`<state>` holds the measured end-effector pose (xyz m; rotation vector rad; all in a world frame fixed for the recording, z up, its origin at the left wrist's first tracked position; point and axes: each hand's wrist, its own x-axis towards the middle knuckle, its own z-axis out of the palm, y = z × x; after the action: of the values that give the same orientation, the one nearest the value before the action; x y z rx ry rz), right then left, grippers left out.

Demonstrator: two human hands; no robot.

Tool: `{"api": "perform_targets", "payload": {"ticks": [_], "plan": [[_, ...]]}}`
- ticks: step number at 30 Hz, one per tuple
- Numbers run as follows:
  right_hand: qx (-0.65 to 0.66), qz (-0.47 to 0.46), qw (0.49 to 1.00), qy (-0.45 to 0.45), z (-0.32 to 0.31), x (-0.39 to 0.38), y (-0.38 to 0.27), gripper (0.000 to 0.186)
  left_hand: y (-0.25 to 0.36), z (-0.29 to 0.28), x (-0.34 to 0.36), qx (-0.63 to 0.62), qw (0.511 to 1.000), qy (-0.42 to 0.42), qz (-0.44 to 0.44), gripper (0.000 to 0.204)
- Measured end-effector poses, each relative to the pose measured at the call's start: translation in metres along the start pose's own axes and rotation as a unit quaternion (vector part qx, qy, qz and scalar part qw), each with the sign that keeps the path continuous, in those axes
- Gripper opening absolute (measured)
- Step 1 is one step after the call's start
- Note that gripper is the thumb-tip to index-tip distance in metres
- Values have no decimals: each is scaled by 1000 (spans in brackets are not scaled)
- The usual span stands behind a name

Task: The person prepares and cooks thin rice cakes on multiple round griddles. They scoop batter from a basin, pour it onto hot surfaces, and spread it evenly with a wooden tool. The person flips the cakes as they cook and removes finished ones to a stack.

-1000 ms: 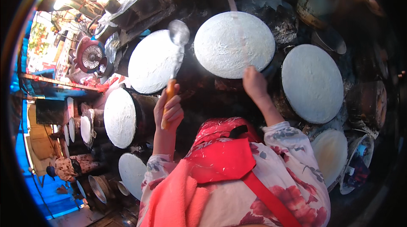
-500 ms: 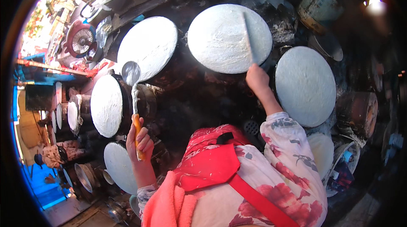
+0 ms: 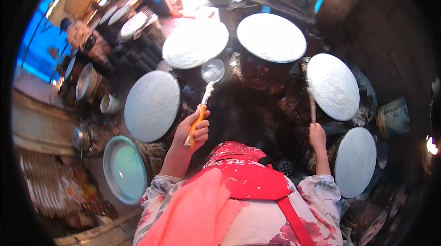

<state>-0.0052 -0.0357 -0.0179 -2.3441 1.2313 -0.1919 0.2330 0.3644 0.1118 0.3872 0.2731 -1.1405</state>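
My left hand grips the orange handle of a metal ladle whose round bowl, coated in white batter, points up between the round white cooking surfaces. My right hand holds a thin stick that reaches up to the left edge of a round white-coated disc. Other white discs lie around me: one at the left, two at the top, and one at the lower right.
A basin of pale batter sits at my lower left. A small white cup and stacked bowls stand left of the discs. A blue-white bucket is at the right. Dark soot-covered stove surfaces lie between the discs.
The view has swung so the discs sit differently in the picture. My left hand stays shut on the ladle, now raised between the discs. My right hand has shifted to the right-hand disc with the stick.
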Motion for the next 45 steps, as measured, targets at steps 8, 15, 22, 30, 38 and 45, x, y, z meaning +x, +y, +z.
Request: {"api": "perform_targets", "payload": {"ticks": [8,15,22,30,38,45], "plan": [[-72,-27,994,-73,14,-62,-30,35,10,-58,-113,13,992,52,116,32],[52,15,998,21,55,-61,-4,32,23,-91,-193,31,957,133,257,30],[5,-250,946,-208,105,-126,-216,36,19,-121,-243,22,909,169,380,29],[-73,-420,868,-256,192,-101,-414,30,1,-120,-259,-24,875,237,422,27],[-266,-556,759,-210,287,-51,-503,24,-7,-110,-237,-64,839,261,474,30],[-221,-701,638,-228,269,-67,-474,18,6,-95,-210,-87,821,233,513,33]]}}
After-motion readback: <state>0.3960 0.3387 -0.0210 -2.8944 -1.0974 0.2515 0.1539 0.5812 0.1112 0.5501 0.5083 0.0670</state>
